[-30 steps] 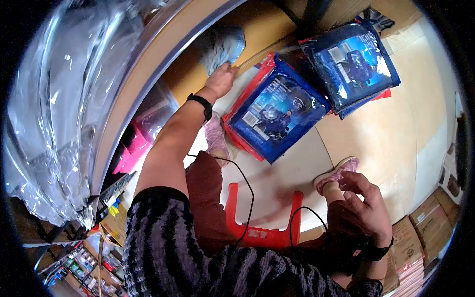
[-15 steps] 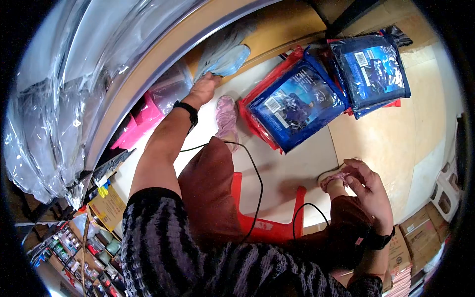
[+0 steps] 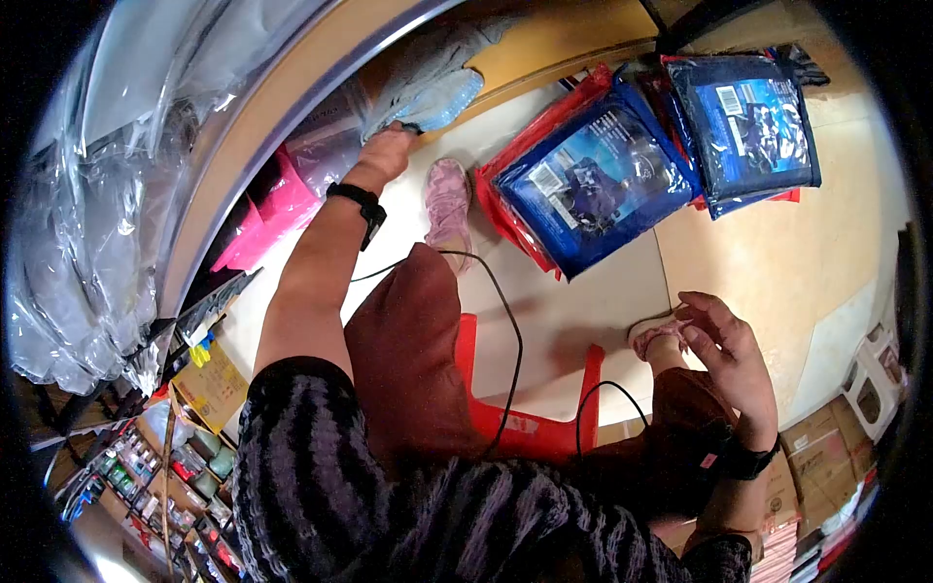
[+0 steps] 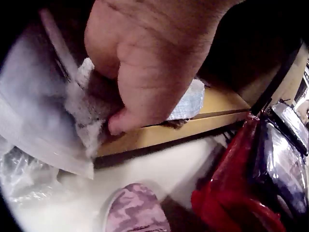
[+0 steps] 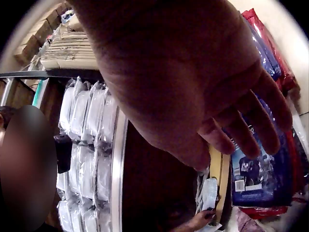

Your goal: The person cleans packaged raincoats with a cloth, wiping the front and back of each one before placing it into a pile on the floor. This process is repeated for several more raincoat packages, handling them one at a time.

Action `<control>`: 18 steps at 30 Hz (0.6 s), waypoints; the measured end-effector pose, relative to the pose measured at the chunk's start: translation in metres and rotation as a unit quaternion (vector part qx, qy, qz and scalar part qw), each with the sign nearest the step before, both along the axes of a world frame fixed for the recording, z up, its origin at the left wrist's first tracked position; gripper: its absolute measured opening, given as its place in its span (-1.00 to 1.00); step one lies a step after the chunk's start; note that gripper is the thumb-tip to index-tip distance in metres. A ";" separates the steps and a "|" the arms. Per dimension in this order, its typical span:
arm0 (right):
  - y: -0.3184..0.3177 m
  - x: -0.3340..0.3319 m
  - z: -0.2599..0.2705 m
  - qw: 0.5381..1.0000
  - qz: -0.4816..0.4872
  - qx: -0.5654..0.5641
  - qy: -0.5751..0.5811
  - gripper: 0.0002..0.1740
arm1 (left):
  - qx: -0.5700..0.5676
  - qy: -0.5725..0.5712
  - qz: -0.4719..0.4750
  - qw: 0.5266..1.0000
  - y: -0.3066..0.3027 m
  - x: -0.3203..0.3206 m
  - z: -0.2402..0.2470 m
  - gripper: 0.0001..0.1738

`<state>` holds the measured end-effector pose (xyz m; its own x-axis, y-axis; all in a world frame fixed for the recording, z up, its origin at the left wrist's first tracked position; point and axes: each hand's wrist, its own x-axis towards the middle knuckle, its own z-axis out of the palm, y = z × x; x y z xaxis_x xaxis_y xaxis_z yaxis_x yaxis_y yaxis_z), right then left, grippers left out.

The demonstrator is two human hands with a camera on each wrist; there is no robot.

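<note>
Left hand (image 3: pixel 385 155) clamped on the grey-blue cloth (image 3: pixel 445 100), perhaps steadying it by the wooden board (image 3: pixel 554 53)
Right hand (image 3: pixel 731 360) empty, fingers loosely bent, slightly apart

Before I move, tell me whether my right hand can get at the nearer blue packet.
Probably yes. The right hand looks empty, nothing lies on the blue packet, and only floor shows between them, though a lean forward may be needed.
</note>
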<state>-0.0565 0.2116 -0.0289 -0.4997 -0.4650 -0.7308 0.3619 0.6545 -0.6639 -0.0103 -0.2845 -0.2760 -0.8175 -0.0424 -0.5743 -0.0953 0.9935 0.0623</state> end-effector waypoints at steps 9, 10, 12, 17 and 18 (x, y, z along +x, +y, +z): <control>0.004 0.002 0.005 1.000 -0.014 0.006 0.024 -0.61 | -0.096 -0.103 0.003 0.990 -0.004 -0.002 0.000 -0.65; 0.004 0.003 0.004 1.000 -0.014 0.006 0.027 -0.61 | -0.088 -0.057 -0.022 0.994 -0.011 0.004 -0.005 -0.69; 0.002 0.003 0.005 1.000 -0.013 0.003 0.020 -0.61 | -0.095 -0.058 -0.024 0.993 -0.016 0.007 -0.010 -0.70; 0.000 0.005 0.003 0.999 0.001 0.004 0.042 -0.62 | -0.100 -0.131 0.020 0.986 -0.002 -0.026 0.019 -0.64; 0.001 0.005 0.002 0.999 0.002 0.006 0.043 -0.62 | -0.104 -0.173 0.032 0.979 -0.002 -0.036 0.026 -0.61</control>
<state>-0.0518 0.2128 -0.0272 -0.5591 -0.4592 -0.6903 0.3002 0.6640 -0.6848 -0.0463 -0.2862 -0.2504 -0.5681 -0.2323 -0.7895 -0.1372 0.9727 -0.1874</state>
